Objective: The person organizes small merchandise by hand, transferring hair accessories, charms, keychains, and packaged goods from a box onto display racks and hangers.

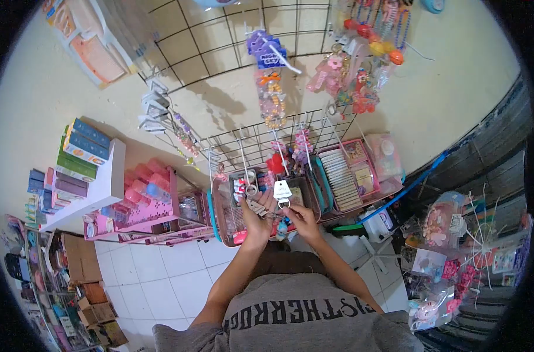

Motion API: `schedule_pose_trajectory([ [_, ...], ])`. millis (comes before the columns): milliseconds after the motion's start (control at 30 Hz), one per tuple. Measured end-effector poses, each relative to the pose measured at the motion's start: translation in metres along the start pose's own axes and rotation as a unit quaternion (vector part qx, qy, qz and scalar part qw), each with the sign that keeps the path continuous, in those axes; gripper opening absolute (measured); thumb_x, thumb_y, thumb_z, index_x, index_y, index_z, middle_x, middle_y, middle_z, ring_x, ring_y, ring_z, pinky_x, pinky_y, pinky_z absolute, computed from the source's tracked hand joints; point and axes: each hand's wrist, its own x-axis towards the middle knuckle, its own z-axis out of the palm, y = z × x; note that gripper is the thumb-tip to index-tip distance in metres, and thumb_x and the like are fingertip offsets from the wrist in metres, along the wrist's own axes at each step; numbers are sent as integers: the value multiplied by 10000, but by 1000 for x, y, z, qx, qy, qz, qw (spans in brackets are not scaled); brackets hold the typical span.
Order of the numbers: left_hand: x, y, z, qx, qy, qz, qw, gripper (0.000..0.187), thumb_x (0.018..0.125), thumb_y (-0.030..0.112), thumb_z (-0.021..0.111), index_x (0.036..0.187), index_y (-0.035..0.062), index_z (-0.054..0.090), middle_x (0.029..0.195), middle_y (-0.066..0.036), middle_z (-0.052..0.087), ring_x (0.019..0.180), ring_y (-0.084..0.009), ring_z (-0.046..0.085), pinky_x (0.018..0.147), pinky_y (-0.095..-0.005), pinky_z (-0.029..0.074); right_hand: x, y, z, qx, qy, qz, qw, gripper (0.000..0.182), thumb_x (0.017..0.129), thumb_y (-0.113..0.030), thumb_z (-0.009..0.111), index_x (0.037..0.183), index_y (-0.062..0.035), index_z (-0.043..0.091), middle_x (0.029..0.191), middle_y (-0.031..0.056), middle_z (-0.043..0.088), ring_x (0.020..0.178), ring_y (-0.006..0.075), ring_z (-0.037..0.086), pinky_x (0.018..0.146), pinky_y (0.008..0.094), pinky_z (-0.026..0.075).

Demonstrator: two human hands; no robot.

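Observation:
My right hand [303, 222] pinches a keychain with a white card tag [283, 192] at its top and a small blue charm [282, 229] hanging below. Beside it, my left hand [254, 223] is over the basket, its fingers partly hidden among pale tags and small items. Both hands are above a wire basket [222, 226] with a teal handle at its left side. Small red and white items [239, 188] and a roll-like ring lie in the basket's left part.
A basket of white cards [337, 179] stands right of the hands. Hooks on a black wire grid [220, 154] hold bracelets. Pink shelving [161, 202] and a white shelf with boxes [111, 182] are at left. Bagged accessories [440, 226] hang at right, above the tiled floor [161, 264].

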Motion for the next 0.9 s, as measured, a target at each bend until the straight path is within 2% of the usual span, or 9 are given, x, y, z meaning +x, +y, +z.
schedule_pose_trajectory([
  [167, 6, 19, -27, -2, 32, 68, 997, 488, 796, 502, 313, 788, 28, 427, 832, -149, 526, 786, -243, 514, 714, -337, 427, 8, 7, 15, 134, 6, 75, 988, 205, 793, -101, 493, 951, 21, 541, 802, 19, 556, 725, 52, 478, 616, 174, 382],
  [267, 4, 28, -39, -22, 49, 115, 992, 418, 786, 469, 386, 735, 55, 418, 716, -92, 472, 677, -195, 479, 646, -292, 438, 15, 10, 27, 40, -60, 34, 997, 228, 787, -75, 488, 996, 8, 527, 872, 39, 555, 830, 69, 486, 725, 195, 383],
  [467, 13, 45, -62, -74, 43, 108, 990, 392, 812, 445, 344, 648, 96, 413, 554, -41, 417, 508, -135, 413, 477, -237, 367, 21, 6, 65, 192, -81, 191, 959, 177, 789, -74, 474, 939, -1, 532, 808, 38, 554, 668, 83, 497, 591, 224, 413],
  [533, 13, 56, -64, -113, 53, 85, 989, 404, 814, 444, 335, 655, 81, 410, 534, -31, 369, 447, -115, 344, 413, -218, 293, 24, 14, 71, 347, -56, 227, 908, 160, 788, -61, 462, 925, -6, 522, 839, 53, 549, 669, 106, 500, 573, 238, 420],
  [600, 15, 64, -70, -189, -61, 76, 977, 408, 816, 435, 336, 658, 65, 404, 527, -21, 334, 419, -100, 285, 378, -218, 240, 28, 18, 74, 382, -55, 195, 902, 153, 789, -52, 449, 918, -12, 520, 858, 66, 536, 653, 106, 491, 551, 228, 411],
  [667, 12, 76, -74, -224, -63, 59, 971, 409, 819, 425, 338, 662, 53, 408, 527, -16, 322, 416, -97, 275, 362, -216, 214, 32, 18, 70, 377, -45, 205, 902, 178, 796, -54, 431, 957, -22, 500, 881, 69, 522, 651, 112, 490, 554, 226, 409],
  [733, 10, 86, -80, -209, -131, 48, 968, 404, 818, 418, 348, 686, 45, 431, 530, -17, 323, 416, -94, 273, 348, -213, 200, 34, 19, 72, 405, -80, 215, 885, 213, 784, -49, 462, 994, -20, 475, 877, 65, 518, 669, 118, 494, 565, 233, 414],
  [800, 6, 94, -77, -174, -130, 41, 975, 388, 816, 412, 361, 721, 47, 454, 502, -1, 298, 402, -81, 252, 339, -210, 178, 35, 15, 83, 339, -68, 178, 921, 262, 761, -40, 505, 1016, -7, 452, 887, 67, 516, 676, 116, 498, 566, 240, 424],
  [900, 3, 104, -67, 81, -96, 64, 990, 313, 820, 378, 384, 757, 84, 471, 459, 53, 235, 374, -57, 207, 349, -197, 168, 39, 17, 99, 294, -78, 180, 935, 282, 746, -50, 540, 1007, 12, 455, 861, 68, 516, 686, 111, 501, 559, 235, 432],
])
